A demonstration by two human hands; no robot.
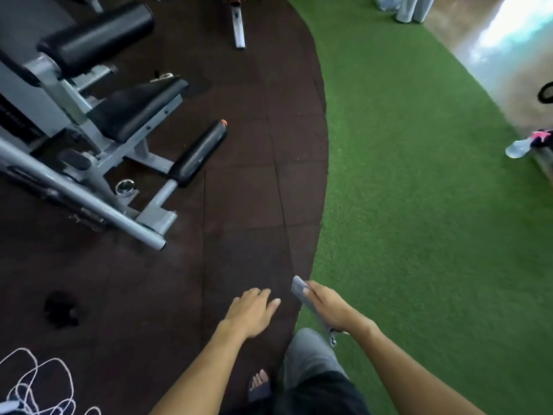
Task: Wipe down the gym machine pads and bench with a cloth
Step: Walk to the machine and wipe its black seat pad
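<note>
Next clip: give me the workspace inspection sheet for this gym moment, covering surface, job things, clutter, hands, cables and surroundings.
Surface: dark rubber floor tiles on the left, green turf on the right.
Job's things: grey cloth folded in the right hand; gym machine with black seat pad, upper roller pad and lower roller pad; none is touched.
Clutter: clear bottle lying at the right edge beside a pink and black item.
Hands: left hand open, empty; right hand in a closed grip on the cloth.
Cables: white cord looped loosely on the floor, lower left.
Surroundings: another machine's metal foot at top; bright floor beyond the turf.
</note>
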